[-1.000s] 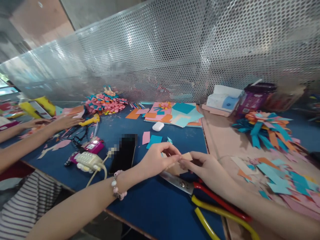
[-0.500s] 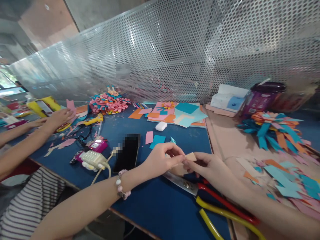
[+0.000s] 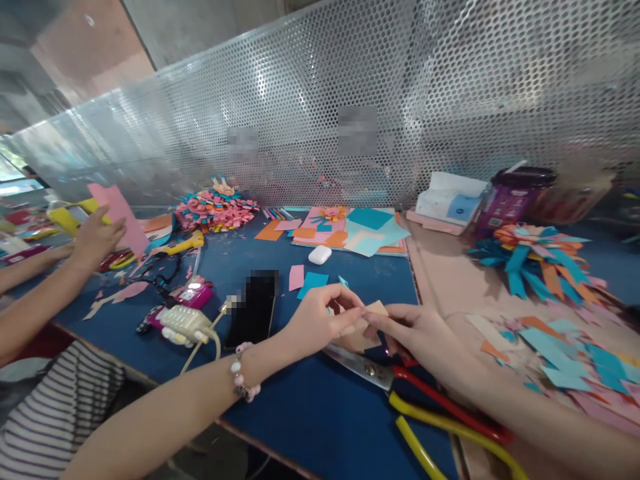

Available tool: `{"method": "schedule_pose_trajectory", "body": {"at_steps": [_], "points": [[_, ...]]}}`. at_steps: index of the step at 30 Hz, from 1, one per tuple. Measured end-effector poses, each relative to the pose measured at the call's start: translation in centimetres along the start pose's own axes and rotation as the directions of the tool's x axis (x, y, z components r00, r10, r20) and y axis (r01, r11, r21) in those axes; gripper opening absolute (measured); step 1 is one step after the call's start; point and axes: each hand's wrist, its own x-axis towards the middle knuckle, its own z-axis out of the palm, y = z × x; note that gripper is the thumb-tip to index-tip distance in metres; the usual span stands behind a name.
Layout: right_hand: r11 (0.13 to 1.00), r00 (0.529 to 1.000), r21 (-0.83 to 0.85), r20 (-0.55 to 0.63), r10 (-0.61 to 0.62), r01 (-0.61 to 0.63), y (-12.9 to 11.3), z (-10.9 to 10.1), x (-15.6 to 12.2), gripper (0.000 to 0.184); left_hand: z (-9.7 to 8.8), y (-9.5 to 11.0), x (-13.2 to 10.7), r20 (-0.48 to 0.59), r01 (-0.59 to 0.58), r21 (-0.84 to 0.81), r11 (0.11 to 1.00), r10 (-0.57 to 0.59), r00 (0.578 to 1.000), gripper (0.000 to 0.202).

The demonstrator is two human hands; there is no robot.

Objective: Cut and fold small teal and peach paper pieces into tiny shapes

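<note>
Between my two hands is a small piece of cream paper (image 3: 376, 309), pinched over the table. My left hand (image 3: 325, 317), with a beaded bracelet (image 3: 239, 373) at the wrist, is closed on the paper's left side. My right hand (image 3: 417, 333) grips the right side with thumb and fingers. The fingertips hide part of the paper, so I cannot tell how it is folded. Under the hands lie large scissors (image 3: 370, 370) with red and yellow handles, their blade tips partly covered. Just beyond my left hand rest a blue paper square (image 3: 313, 283) and a pink paper piece (image 3: 297, 277).
A phone (image 3: 253, 310) and a power strip (image 3: 187, 320) with cables lie left. A white earbud case (image 3: 320, 255) sits mid-table, before stacked coloured paper (image 3: 370, 230). At right are paper scraps (image 3: 565, 360), a paper-strip bundle (image 3: 535, 260) and a purple cup (image 3: 515, 200). A co-worker's hand (image 3: 97, 237) holds pink paper.
My hands keep their pinch on the cream paper with little movement. At left, the co-worker's hand has lifted a pink sheet higher. The view has shifted slightly.
</note>
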Motion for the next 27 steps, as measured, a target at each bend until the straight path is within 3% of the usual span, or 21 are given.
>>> {"method": "schedule_pose_trajectory", "body": {"at_steps": [21,27], "points": [[0.993,0.993,0.014,0.017,-0.115,0.115,0.27,0.04,-0.45,0.05,-0.14,0.53,-0.06,0.0,0.059,-0.019,0.998,-0.059,0.998,0.026],[0.996,0.997,-0.039,0.022,-0.075,0.076,-0.05,0.0,-0.3,0.039,-0.39,0.16,0.04,0.001,0.04,-0.029,0.999,-0.04,0.999,0.02]]}}
